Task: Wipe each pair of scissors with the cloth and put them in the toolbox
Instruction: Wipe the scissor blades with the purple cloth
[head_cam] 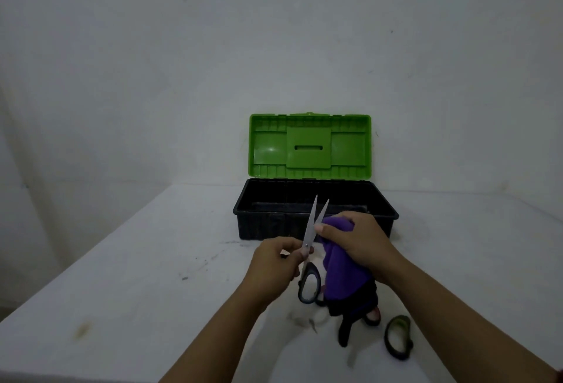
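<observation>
Scissors with green-edged black handles [398,337] lie nearest you on the white tabletop [122,260], just right of the dangling end of the cloth, beside a pinkish handle loop [374,315] half hidden under it; whether that is another pair you cannot tell. Above them your left hand [274,266] pinches the grey-handled scissors [309,256] near the pivot, blades parted and pointing up and away, handles hanging down. Your right hand [361,241] is curled around the bunched purple cloth [344,263], thumb pressing it against the right-hand blade. These scissors are probably light and rigid, with smooth steel that may slip through the cloth, so a hold at the pivot or handles looks safest, keeping the cloth between skin and edge and wiping from pivot to tip. The cloth is soft and limp, and its trailing end could snag the handles below. Beyond your hands the black toolbox [262,227] stands with its green lid [310,144] propped upright; its interior is too dark to show any contents.
</observation>
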